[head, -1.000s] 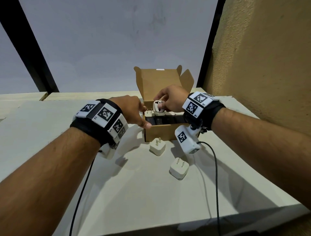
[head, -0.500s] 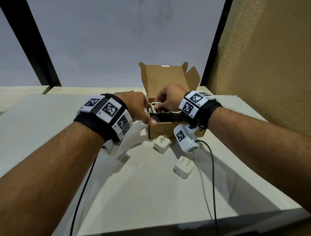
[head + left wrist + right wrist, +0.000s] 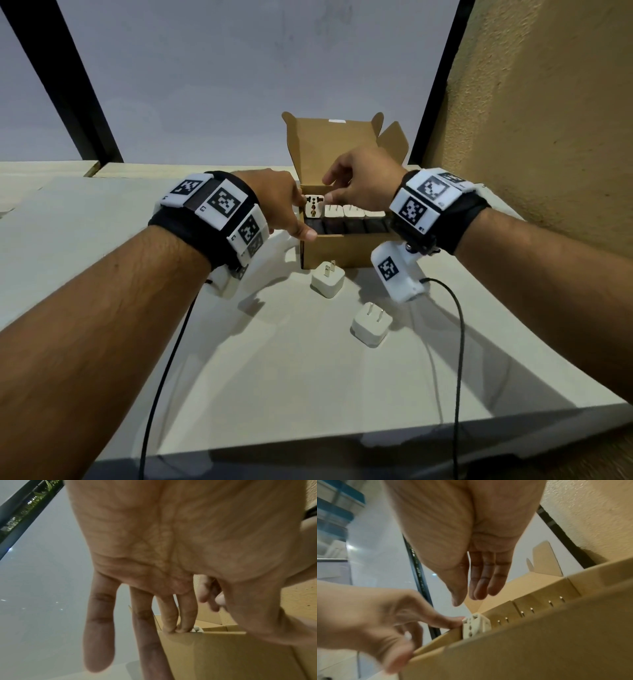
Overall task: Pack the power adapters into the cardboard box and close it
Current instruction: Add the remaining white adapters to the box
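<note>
The left hand (image 3: 274, 202) is pressing down with fairly straight fingers (thumb spread to the side), while the right hand (image 3: 363, 186) is hovering palm-down beside it, fingers relaxed.

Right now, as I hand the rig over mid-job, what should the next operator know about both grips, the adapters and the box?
The left grip holds nothing: thumb on the cardboard box front-left corner, a fingertip against the travel adapter.
The right grip is open over the box, holding nothing.
Done: the travel adapter stands at the back row's left end, proud of the rim, beside three white plug adapters.
Front row is too dark to read.
Left: the loose adapter by the box and the loose adapter nearer you, on the table; then close the lid, now upright.
</note>
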`<state>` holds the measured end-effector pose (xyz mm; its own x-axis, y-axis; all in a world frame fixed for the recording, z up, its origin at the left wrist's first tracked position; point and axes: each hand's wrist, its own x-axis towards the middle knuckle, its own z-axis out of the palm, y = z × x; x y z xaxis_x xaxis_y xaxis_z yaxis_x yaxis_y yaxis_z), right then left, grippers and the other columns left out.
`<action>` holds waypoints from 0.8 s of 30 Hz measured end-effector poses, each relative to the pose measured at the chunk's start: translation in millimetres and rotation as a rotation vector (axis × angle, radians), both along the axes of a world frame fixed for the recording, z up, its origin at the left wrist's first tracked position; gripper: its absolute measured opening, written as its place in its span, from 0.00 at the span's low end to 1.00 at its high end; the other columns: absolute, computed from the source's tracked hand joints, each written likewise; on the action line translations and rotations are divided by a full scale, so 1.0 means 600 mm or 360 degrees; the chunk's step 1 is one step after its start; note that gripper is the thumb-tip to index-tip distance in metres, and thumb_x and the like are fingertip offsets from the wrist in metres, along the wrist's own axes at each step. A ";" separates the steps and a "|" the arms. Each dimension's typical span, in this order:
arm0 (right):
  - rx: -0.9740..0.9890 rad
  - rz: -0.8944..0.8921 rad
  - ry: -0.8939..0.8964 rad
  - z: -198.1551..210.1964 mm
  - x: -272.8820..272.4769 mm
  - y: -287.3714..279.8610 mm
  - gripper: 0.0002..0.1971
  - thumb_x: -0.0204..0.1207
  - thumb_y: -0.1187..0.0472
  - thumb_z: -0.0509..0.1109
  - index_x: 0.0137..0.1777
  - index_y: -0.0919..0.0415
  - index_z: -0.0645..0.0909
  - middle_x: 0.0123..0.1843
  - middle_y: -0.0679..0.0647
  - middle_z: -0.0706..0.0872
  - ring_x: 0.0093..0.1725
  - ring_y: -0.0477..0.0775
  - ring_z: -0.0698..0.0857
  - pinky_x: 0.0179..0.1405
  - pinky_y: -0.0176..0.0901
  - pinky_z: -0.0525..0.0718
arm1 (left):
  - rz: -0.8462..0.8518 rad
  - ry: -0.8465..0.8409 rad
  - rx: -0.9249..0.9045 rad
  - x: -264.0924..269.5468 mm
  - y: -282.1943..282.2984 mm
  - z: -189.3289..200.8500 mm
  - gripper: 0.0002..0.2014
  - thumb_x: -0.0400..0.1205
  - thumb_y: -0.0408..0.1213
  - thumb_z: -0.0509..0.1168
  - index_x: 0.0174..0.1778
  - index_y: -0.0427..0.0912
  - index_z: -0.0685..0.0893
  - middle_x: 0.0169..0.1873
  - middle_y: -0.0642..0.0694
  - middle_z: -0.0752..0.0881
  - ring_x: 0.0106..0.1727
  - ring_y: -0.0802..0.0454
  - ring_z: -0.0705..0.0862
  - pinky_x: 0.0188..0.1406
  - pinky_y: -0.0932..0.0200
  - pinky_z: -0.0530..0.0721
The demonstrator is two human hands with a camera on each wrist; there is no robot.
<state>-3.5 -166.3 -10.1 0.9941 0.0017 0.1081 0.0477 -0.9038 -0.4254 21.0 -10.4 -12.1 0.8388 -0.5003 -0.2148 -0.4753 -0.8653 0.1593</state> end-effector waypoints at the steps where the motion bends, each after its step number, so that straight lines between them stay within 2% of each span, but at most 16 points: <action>1: 0.0007 0.0043 -0.0029 0.005 -0.020 0.002 0.10 0.72 0.58 0.78 0.53 0.54 0.88 0.45 0.45 0.87 0.46 0.45 0.85 0.45 0.34 0.82 | -0.0001 -0.0005 0.0012 0.000 0.000 0.000 0.40 0.70 0.62 0.69 0.76 0.47 0.71 0.28 0.55 0.77 0.44 0.51 0.80 0.58 0.53 0.75; 3: -0.0041 0.0168 0.0026 0.007 -0.062 0.011 0.03 0.73 0.59 0.77 0.46 0.53 0.88 0.43 0.45 0.87 0.45 0.45 0.85 0.37 0.31 0.78 | -0.0009 -0.0024 0.0028 0.004 0.001 -0.002 0.39 0.69 0.64 0.69 0.75 0.51 0.73 0.28 0.56 0.79 0.42 0.52 0.81 0.55 0.55 0.76; 5: -0.0270 0.0339 0.0188 -0.001 -0.094 0.023 0.04 0.72 0.55 0.77 0.44 0.53 0.87 0.41 0.47 0.86 0.43 0.48 0.83 0.35 0.35 0.76 | -0.0013 -0.0035 0.0010 0.007 0.005 -0.003 0.37 0.67 0.65 0.70 0.71 0.55 0.77 0.25 0.57 0.83 0.40 0.53 0.85 0.47 0.59 0.75; 8: -0.0581 0.0465 0.0349 -0.021 -0.116 0.037 0.13 0.71 0.49 0.77 0.47 0.55 0.83 0.42 0.49 0.83 0.45 0.54 0.82 0.43 0.42 0.79 | -0.0006 -0.0012 0.0002 0.009 0.004 -0.003 0.34 0.67 0.64 0.72 0.69 0.57 0.79 0.20 0.60 0.83 0.39 0.53 0.87 0.43 0.61 0.73; 11: -0.0658 0.0533 0.0429 -0.036 -0.118 0.043 0.15 0.73 0.51 0.74 0.58 0.54 0.84 0.48 0.50 0.83 0.50 0.56 0.84 0.51 0.46 0.84 | -0.0012 0.0017 0.0038 0.009 -0.001 -0.001 0.34 0.67 0.64 0.71 0.69 0.58 0.79 0.21 0.58 0.85 0.37 0.54 0.87 0.42 0.60 0.74; 13: -0.0677 0.0540 0.0473 -0.042 -0.117 0.045 0.16 0.75 0.52 0.73 0.62 0.52 0.83 0.53 0.53 0.84 0.52 0.58 0.85 0.54 0.50 0.85 | -0.0003 0.0036 0.0061 0.011 -0.002 0.000 0.35 0.67 0.65 0.70 0.70 0.58 0.77 0.27 0.52 0.87 0.39 0.53 0.87 0.43 0.60 0.75; 15: -0.0675 0.0509 0.0490 -0.046 -0.117 0.046 0.17 0.75 0.53 0.73 0.63 0.53 0.80 0.54 0.56 0.84 0.51 0.60 0.85 0.49 0.49 0.85 | 0.0008 0.0057 0.0067 0.015 -0.002 -0.001 0.37 0.67 0.66 0.70 0.72 0.58 0.76 0.31 0.49 0.89 0.40 0.53 0.88 0.44 0.59 0.77; 17: -0.0693 0.0520 0.0482 -0.045 -0.118 0.043 0.17 0.74 0.54 0.74 0.62 0.54 0.79 0.51 0.54 0.83 0.50 0.58 0.85 0.43 0.46 0.82 | 0.0019 0.0075 0.0059 0.017 -0.001 -0.003 0.38 0.66 0.67 0.70 0.72 0.57 0.76 0.33 0.49 0.90 0.39 0.54 0.89 0.45 0.59 0.78; 21: -0.0615 0.0525 0.0502 -0.009 -0.119 0.023 0.18 0.70 0.48 0.75 0.60 0.51 0.82 0.49 0.49 0.85 0.49 0.52 0.84 0.45 0.45 0.84 | 0.0017 0.0033 0.0040 0.013 0.000 -0.002 0.36 0.67 0.64 0.71 0.71 0.57 0.77 0.23 0.58 0.83 0.37 0.55 0.86 0.46 0.59 0.76; 24: -0.0425 0.0464 0.0485 0.030 -0.107 0.003 0.18 0.71 0.50 0.74 0.61 0.47 0.81 0.51 0.47 0.85 0.49 0.51 0.84 0.46 0.44 0.83 | 0.0028 -0.0012 0.0043 0.009 -0.002 0.000 0.38 0.67 0.64 0.71 0.73 0.54 0.76 0.23 0.59 0.80 0.37 0.55 0.84 0.50 0.58 0.76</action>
<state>-67.8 -164.7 8.1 0.9344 0.2725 -0.2293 0.2244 -0.9505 -0.2150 26.5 -11.7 -12.0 0.8489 -0.4797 -0.2218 -0.4612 -0.8774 0.1323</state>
